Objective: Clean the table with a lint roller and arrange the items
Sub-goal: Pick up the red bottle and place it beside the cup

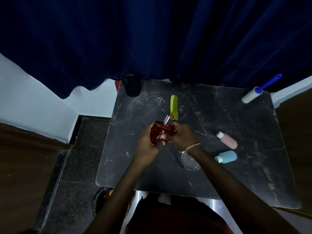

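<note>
Both forearms reach up from the bottom of the frame to the middle of the dark marble-patterned bench (211, 179). At the centre, the left hand (148, 142) and the right hand (181, 135) both close their fingers around a red perfume bottle (159, 131) with a silver collar and a reddish cap, tilted toward the upper right. White lettering shows on its face, but only a large "N" reads clearly; the rest is too small to tell. A chain bracelet (192, 146) circles the right wrist, and beneath it lies a clear glass dish (190, 163).

Just above the bottle lies a lime-green comb (173, 107). Right of centre, a pink bottle (227, 140) and a blue bottle (226, 157), both white-capped, lie on their sides. The lint roller (253, 97), white with a blue handle, lies at the bench's upper right corner, well apart from the hands. A black cup (131, 86) stands at the upper left corner, under a dark blue curtain (152, 39).
</note>
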`<action>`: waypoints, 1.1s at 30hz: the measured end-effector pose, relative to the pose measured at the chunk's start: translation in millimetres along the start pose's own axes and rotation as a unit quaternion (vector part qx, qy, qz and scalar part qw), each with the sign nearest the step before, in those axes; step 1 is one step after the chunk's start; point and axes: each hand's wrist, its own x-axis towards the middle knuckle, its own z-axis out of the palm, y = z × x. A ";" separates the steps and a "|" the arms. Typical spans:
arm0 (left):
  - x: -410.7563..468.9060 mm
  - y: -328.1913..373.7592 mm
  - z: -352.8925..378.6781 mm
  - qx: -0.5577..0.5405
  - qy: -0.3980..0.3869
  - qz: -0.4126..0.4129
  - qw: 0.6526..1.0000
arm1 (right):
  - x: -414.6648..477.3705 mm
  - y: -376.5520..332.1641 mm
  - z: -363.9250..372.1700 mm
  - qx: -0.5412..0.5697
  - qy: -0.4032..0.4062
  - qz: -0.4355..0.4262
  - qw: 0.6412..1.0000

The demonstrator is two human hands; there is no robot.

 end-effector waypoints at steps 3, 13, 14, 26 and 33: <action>35.7 -18.4 -4.4 -0.007 -0.005 -0.018 1.000 | 35.8 4.7 4.7 -0.039 0.034 -0.027 0.998; 142.7 -11.6 -18.3 0.023 -0.058 -0.075 0.995 | 170.7 -17.1 -2.1 -0.088 0.073 -0.041 0.993; 153.7 -8.1 -19.6 0.023 -0.062 -0.075 0.995 | 182.4 -19.6 -2.8 -0.087 0.073 -0.040 0.993; 225.1 -4.8 -33.9 -0.046 -0.118 -0.111 0.986 | 267.8 -24.6 -3.1 -0.158 0.058 -0.065 0.984; 239.0 -9.4 -35.8 -0.039 -0.121 -0.120 0.985 | 281.2 -19.2 -1.0 -0.163 0.049 -0.066 0.983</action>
